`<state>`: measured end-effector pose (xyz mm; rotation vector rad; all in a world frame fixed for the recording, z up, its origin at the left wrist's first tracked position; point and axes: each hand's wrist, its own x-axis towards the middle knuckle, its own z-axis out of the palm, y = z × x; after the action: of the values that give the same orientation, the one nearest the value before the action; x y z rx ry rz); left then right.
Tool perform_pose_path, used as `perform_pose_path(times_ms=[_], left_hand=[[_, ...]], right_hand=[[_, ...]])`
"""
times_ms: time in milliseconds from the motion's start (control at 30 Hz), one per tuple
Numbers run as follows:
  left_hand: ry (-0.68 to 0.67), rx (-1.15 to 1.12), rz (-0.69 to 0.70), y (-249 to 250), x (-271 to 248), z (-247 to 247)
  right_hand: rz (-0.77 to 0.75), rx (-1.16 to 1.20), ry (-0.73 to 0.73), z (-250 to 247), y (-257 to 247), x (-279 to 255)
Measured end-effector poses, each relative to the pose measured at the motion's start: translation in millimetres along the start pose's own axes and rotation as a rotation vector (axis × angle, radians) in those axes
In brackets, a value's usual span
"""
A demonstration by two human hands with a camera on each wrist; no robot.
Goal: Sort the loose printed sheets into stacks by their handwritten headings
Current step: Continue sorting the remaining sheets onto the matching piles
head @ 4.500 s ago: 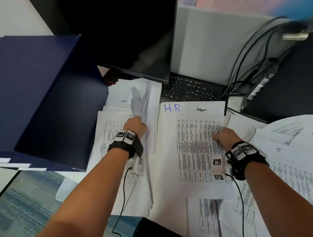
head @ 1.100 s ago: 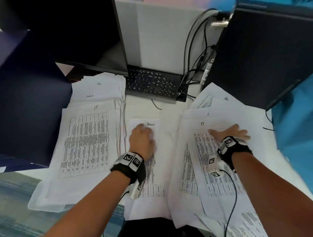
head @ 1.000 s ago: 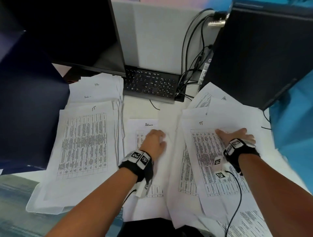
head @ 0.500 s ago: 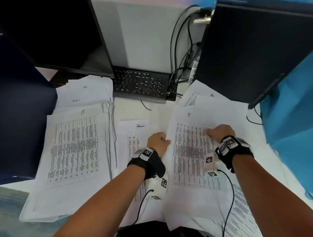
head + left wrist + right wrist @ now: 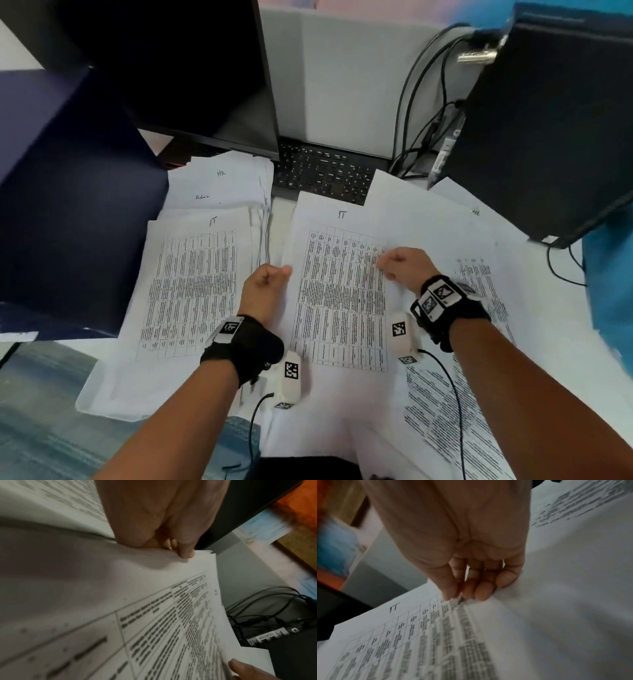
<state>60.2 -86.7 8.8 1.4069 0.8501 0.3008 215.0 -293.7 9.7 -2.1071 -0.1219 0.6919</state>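
A printed sheet headed "IT" is held between my hands at the middle of the desk. My left hand pinches its left edge; the left wrist view shows the thumb on the sheet near its corner. My right hand pinches it near the upper right of its table, creasing the sheet. To the left lies a stack topped by an "IT" sheet, with sheets headed "Admin" and "HR" showing behind it. Loose sheets are spread on the right.
A keyboard lies behind the papers under a dark monitor. A black computer tower with cables stands at the back right. A dark blue box borders the left stack.
The "IT" sheet has come leftward off the right pile to the middle, covering the "Admin" sheet. My left hand left that sheet and took the "IT" sheet's left edge.
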Motion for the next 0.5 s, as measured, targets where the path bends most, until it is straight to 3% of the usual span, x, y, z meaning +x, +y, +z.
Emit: perform_pose_path(times_ms=[167, 300, 500], left_hand=[[0.176, 0.079, 0.027, -11.4, 8.3, -21.2], [0.14, 0.019, 0.032, -5.7, 7.2, -27.2], [0.007, -0.053, -0.016, 3.3, 8.2, -24.7]], right_hand=[[0.051, -0.281, 0.151, 10.3, 0.0, 6.3], [0.117, -0.239, 0.102, 11.1, 0.6, 10.4], [0.134, 0.03, -0.007, 22.7, -10.3, 12.4]])
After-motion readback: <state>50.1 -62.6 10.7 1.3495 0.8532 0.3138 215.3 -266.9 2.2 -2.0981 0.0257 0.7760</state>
